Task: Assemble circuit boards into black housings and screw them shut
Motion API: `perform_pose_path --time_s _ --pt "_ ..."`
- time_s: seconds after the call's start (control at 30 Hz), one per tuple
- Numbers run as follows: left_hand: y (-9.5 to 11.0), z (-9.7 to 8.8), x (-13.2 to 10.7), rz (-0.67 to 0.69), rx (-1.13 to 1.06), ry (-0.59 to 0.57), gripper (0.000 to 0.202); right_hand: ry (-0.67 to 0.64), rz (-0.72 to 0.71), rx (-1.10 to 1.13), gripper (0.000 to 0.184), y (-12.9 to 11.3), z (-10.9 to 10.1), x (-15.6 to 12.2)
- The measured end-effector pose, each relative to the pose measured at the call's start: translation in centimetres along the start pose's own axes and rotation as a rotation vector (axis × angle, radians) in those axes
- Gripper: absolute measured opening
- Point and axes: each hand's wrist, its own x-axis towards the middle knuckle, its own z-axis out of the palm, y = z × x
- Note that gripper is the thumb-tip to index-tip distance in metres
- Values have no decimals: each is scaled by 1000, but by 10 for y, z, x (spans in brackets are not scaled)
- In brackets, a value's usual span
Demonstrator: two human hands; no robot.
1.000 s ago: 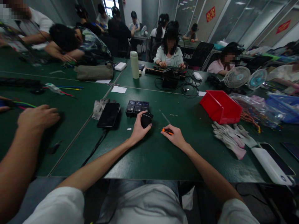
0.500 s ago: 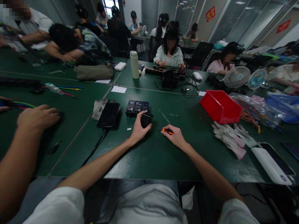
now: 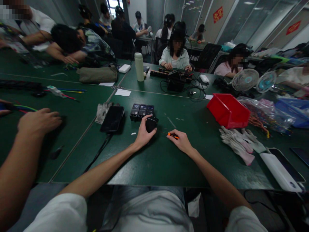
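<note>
Thumb and fingers of my left hand are closed around a small black box-shaped part. Just behind it stands a row of similar black modules, set side by side on the table. My right hand grips a screwdriver with an orange and black handle. Its thin shaft points left toward the black part, with a gap between the tip and that part. A small white scrap lies left of my left hand.
A black phone with a cable rests partly on a grey glove. On the right are a red bin, work gloves and a white power bank. A co-worker's hand rests at the left.
</note>
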Motion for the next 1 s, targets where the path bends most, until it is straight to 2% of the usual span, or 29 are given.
perform_pose_path --time_s 1.0 --pt "0 0 1 6 9 -1 61 -12 23 15 20 3 1 -1"
